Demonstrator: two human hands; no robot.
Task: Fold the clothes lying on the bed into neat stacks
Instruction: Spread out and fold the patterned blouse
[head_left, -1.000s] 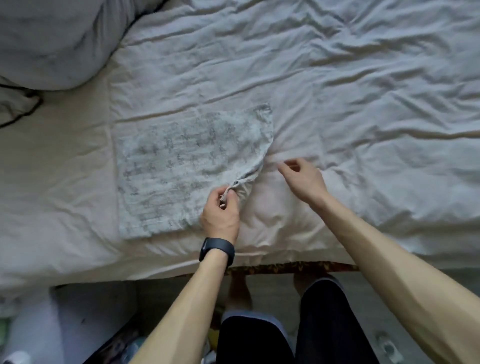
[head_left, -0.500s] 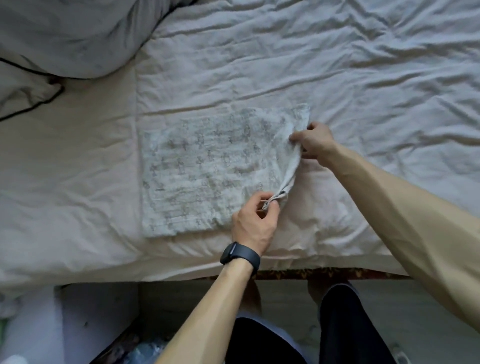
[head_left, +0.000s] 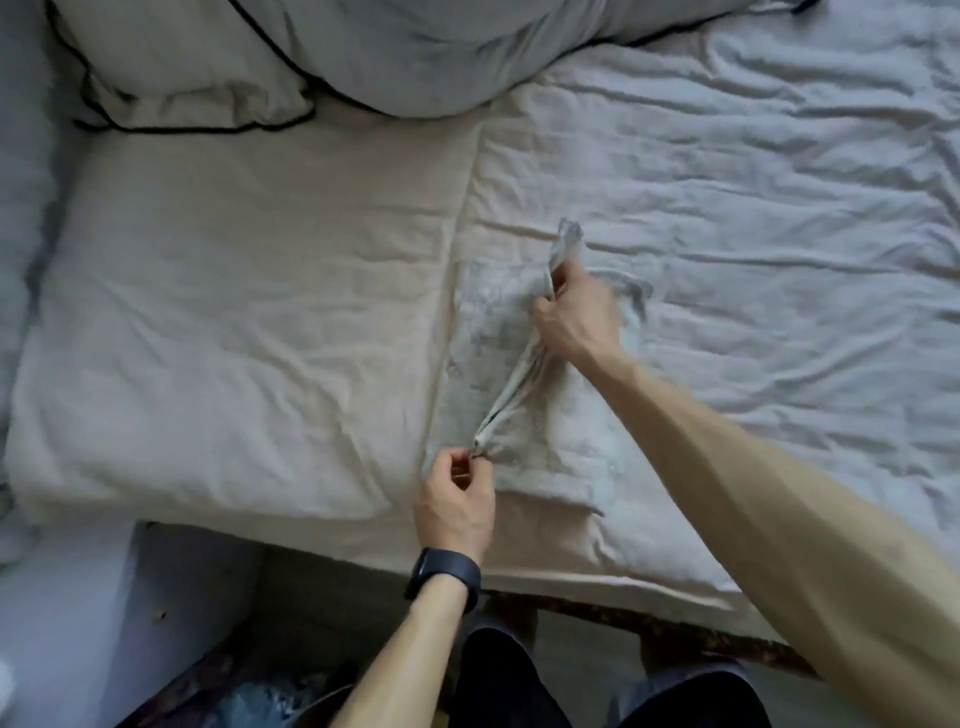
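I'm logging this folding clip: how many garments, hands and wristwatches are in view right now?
patterned garment: 1
hands, left hand and right hand: 2
black wristwatch: 1
Total: 4

One wide-angle head camera stands over the near edge of the bed (head_left: 234, 364), close above it, looking steeply down and forward toward the pillows (head_left: 208, 67) at far left.

Black-piped pillow (head_left: 182, 67), rumpled white duvet (head_left: 753, 156)
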